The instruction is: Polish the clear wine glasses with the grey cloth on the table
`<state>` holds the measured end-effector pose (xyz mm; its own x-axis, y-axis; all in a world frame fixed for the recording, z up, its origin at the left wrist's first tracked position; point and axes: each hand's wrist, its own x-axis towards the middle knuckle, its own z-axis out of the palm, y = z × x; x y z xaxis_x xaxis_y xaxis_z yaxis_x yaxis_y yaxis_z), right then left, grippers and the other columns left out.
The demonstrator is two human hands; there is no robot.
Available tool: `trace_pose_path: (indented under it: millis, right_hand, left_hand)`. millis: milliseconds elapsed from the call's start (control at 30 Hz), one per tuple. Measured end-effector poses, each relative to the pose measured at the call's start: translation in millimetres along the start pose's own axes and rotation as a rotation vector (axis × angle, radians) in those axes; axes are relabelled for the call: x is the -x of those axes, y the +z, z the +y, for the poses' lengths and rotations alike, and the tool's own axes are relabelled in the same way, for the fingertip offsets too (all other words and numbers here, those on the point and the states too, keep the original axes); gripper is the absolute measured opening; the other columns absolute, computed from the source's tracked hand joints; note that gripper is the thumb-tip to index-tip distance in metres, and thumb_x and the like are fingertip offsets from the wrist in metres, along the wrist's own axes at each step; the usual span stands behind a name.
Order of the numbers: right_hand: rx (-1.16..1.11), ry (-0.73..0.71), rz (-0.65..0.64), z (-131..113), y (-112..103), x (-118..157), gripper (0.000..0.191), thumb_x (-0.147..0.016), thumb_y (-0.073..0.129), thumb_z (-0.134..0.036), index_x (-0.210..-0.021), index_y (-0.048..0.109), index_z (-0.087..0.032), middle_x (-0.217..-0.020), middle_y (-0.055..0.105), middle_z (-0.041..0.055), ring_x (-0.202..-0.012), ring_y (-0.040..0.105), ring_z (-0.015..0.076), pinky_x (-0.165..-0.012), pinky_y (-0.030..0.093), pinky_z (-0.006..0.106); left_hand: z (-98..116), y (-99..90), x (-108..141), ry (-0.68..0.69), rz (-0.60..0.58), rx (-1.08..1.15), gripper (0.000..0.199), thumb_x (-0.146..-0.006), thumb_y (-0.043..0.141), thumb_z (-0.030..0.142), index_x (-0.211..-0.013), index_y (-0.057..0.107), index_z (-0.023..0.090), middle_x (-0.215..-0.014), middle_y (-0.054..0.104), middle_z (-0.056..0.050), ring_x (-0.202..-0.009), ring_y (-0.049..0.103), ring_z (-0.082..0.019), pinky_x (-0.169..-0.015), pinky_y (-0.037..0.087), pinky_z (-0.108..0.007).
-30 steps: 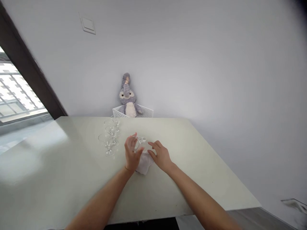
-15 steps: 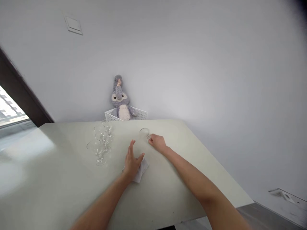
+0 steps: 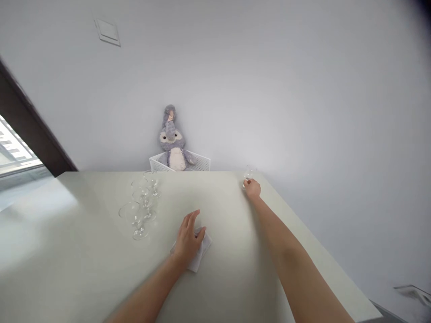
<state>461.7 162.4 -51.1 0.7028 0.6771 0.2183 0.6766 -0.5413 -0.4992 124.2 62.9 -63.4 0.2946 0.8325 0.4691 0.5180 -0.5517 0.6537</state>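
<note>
The right hand [image 3: 253, 188] is pinching a clear glass [image 3: 248, 171] at its lower part, with the bowl showing above the curled fingers. This glass is occupying a position near the far right corner of the table [image 3: 232, 264], well apart from the other glassware; whether its foot is touching the surface cannot be told, since the hand is hiding the base. The right arm [image 3: 286, 251] is extending forward, nearly straight, along the right portion of the table. The left hand [image 3: 187, 237] is resting over a folded white cloth [image 3: 198, 259] in front of the person, its thumb standing apart from the fingers in a relaxed, spread posture (whether any fold is being gripped beneath the palm cannot be told). The cloth is lying on the table and is protruding on both sides of the hand. To the left, a group of stemmed glasses [image 3: 147, 202] is standing upright in a close cluster, the outlines overlapping so that the exact count is remaining unclear. The widest-looking glass [image 3: 137, 220] is standing nearest the person. Beyond the far edge of the table, a grey plush toy [image 3: 176, 158] is sitting in a white perforated basket [image 3: 202, 164] against the wall [image 3: 303, 89]. A switch plate [image 3: 108, 31] is occupying the upper left of the wall, and a dark frame [image 3: 30, 121] is running diagonally along the left side.
</note>
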Motion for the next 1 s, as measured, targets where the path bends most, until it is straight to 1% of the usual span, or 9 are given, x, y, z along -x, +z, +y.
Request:
trace_pose_path:
  millis: [233, 400, 500, 600, 700, 833, 933, 967, 1000]
  right_hand:
    - [-0.069, 0.005, -0.026, -5.2, 3.6, 2.5, 0.027, -0.078, 0.046, -0.031, -0.089, 0.062, -0.012, -0.085, 0.065, 0.0127, -0.082, 0.058, 0.0200, -0.068, 0.037, 0.026]
    - [-0.162, -0.015, -0.032, -10.5, -7.3, 22.8, 0.032, -0.078, 0.045, -0.034, -0.097, 0.057, -0.010, -0.086, 0.064, 0.0131, -0.077, 0.056, 0.0178, -0.065, 0.035, 0.026]
    - [-0.230, -0.081, -0.038, -17.5, -15.9, 54.4, 0.036, -0.081, 0.036, -0.033, -0.099, 0.055, -0.009, -0.087, 0.062, 0.0144, -0.075, 0.054, 0.0175, -0.065, 0.036, 0.027]
    - [-0.314, -0.267, -0.161, -31.2, -23.6, 102.6, 0.030, -0.080, 0.034, -0.026, -0.089, 0.059, -0.012, -0.081, 0.063, 0.0088, -0.071, 0.054, 0.0148, -0.066, 0.038, 0.026]
    - [-0.392, -0.523, -0.387, -49.5, -31.1, 156.9, 0.022, -0.071, 0.051, -0.021, -0.090, 0.062, -0.018, -0.085, 0.065, 0.0026, -0.075, 0.055, 0.0124, -0.069, 0.041, 0.023]
    - [-0.483, -0.982, -0.672, -73.1, -35.9, 210.6, 0.042, -0.058, 0.065, -0.017, -0.100, 0.061, -0.022, -0.111, 0.059, 0.0038, -0.101, 0.050, 0.0162, -0.087, 0.037, 0.029]
    - [-0.519, -0.930, -0.631, -83.9, -33.6, 224.1, 0.010, -0.061, 0.066, -0.023, -0.070, 0.064, -0.020, -0.097, 0.064, 0.0022, -0.094, 0.053, 0.0170, -0.087, 0.036, 0.030]
    - [-0.532, -0.875, -0.592, -85.3, -32.9, 223.4, 0.008, -0.066, 0.062, -0.026, -0.062, 0.061, -0.019, -0.088, 0.064, 0.0019, -0.089, 0.054, 0.0166, -0.083, 0.037, 0.029]
    - [-0.544, -0.822, -0.552, -85.6, -32.7, 220.7, 0.017, -0.072, 0.056, -0.029, -0.058, 0.058, -0.018, -0.080, 0.064, 0.0019, -0.082, 0.055, 0.0161, -0.078, 0.039, 0.029]
  left_hand:
    - [0.8, -2.8, -0.3, -0.087, -0.020, 0.096, 0.037, -0.083, 0.043, 0.032, -0.119, 0.038, 0.025, -0.116, 0.051, -0.008, -0.103, 0.051, -0.021, -0.087, 0.040, -0.042]
    - [-0.8, -4.4, -0.5, -0.123, 0.005, 0.227, 0.037, -0.084, 0.040, 0.037, -0.118, 0.039, 0.024, -0.116, 0.051, -0.008, -0.098, 0.053, -0.020, -0.087, 0.039, -0.040]
    - [-1.1, -5.3, -1.0, -0.157, 0.069, 0.318, 0.035, -0.084, 0.039, 0.037, -0.117, 0.040, 0.023, -0.112, 0.052, -0.008, -0.095, 0.053, -0.018, -0.085, 0.040, -0.037]
    - [-0.6, -7.0, -1.7, -0.174, 0.220, 0.345, 0.031, -0.084, 0.040, 0.037, -0.110, 0.044, 0.022, -0.098, 0.054, -0.005, -0.088, 0.052, -0.017, -0.082, 0.040, -0.032]
    - [4.5, -11.8, -3.4, -0.156, 0.392, 0.406, 0.026, -0.083, 0.041, 0.039, -0.100, 0.049, 0.021, -0.086, 0.052, -0.003, -0.082, 0.050, -0.016, -0.079, 0.040, -0.029]
    - [25.4, -25.9, -6.2, -0.177, 0.502, 0.538, 0.025, -0.083, 0.040, 0.039, -0.097, 0.049, 0.020, -0.080, 0.049, -0.002, -0.076, 0.049, -0.014, -0.075, 0.039, -0.027]
    - [43.6, -40.6, -4.8, -0.232, 0.558, 0.702, 0.022, -0.082, 0.042, 0.039, -0.093, 0.049, 0.021, -0.074, 0.046, 0.001, -0.070, 0.047, -0.011, -0.071, 0.040, -0.025]
    - [47.2, -45.8, -3.2, -0.270, 0.572, 0.775, 0.021, -0.082, 0.042, 0.038, -0.091, 0.049, 0.021, -0.072, 0.045, 0.002, -0.067, 0.046, -0.010, -0.070, 0.040, -0.024]
    - [48.7, -51.3, -1.1, -0.323, 0.587, 0.851, 0.019, -0.081, 0.043, 0.038, -0.089, 0.049, 0.022, -0.070, 0.044, 0.002, -0.066, 0.046, -0.010, -0.068, 0.041, -0.024]
